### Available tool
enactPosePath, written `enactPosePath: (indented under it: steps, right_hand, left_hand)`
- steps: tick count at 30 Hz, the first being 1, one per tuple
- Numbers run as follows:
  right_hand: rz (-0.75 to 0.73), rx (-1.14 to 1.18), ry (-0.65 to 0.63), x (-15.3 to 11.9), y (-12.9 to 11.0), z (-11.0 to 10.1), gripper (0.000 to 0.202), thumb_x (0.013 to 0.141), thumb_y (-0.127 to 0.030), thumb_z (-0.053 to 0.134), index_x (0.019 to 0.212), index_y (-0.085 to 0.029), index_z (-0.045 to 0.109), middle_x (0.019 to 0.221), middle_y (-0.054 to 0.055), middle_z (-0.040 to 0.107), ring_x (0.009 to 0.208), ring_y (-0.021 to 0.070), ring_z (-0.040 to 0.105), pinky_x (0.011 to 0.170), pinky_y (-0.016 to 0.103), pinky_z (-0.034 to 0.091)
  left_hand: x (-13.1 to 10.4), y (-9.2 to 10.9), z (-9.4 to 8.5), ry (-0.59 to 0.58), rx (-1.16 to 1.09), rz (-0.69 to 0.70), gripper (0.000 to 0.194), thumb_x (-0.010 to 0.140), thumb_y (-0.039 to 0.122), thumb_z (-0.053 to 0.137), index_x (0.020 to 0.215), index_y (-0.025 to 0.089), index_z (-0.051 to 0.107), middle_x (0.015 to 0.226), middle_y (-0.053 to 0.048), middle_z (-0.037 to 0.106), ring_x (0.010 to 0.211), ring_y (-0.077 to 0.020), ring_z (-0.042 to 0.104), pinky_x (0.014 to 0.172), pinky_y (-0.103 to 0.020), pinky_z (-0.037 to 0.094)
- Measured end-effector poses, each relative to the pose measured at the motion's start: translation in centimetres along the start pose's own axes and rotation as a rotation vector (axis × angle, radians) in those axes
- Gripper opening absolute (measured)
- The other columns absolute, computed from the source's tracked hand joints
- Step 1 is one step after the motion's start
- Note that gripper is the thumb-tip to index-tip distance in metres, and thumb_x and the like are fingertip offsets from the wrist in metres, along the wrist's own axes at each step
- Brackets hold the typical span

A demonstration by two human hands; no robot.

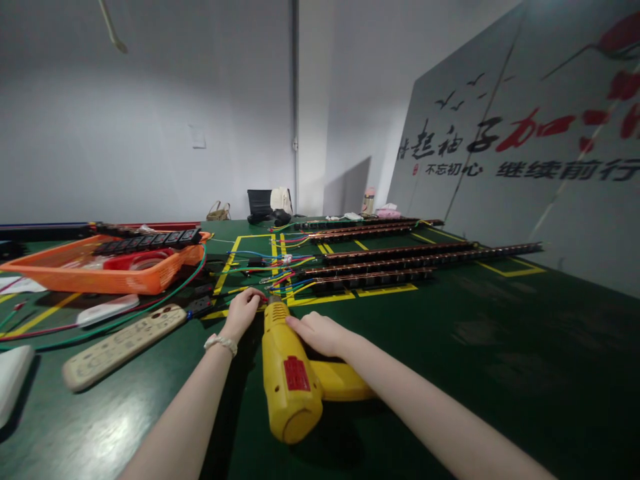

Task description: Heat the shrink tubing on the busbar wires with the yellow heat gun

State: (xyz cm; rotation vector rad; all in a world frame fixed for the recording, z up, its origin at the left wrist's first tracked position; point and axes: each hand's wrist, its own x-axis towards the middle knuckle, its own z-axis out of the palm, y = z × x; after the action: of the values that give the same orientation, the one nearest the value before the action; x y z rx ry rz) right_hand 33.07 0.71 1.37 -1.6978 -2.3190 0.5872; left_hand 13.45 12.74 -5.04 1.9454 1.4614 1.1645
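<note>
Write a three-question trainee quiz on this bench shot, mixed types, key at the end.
1. Multiple choice. Where does the front end of the yellow heat gun point?
A. Back toward the camera
B. Toward the lettered wall panel
C. Away from the camera, toward the coloured wires

2. True or false. The power strip lies nearer the camera than the orange basket.

3. Short answer. Which hand has the pale band at its wrist?

Key
1. C
2. True
3. The left hand
</note>
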Motion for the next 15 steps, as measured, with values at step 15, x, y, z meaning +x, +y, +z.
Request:
enactPosePath:
  steps: [15]
  right_hand:
    - [0.168, 0.149, 0.116, -1.7, 5.6, -2.0, 0.062, 0.089, -0.065, 0.018, 0.064, -0.018, 0.05, 0.062, 0.005, 0.057, 0.055, 0.0169, 0.055, 0.055, 0.028, 0.04]
  left_hand:
    - [0.2, -0.6, 0.4, -0.019, -0.171, -0.065, 0.02, 0.07, 0.025, 0.042, 0.073, 0.019, 0.062, 0.074, -0.003, 0.067, 0.074, -0.018, 0.063, 0.07, -0.028, 0.048]
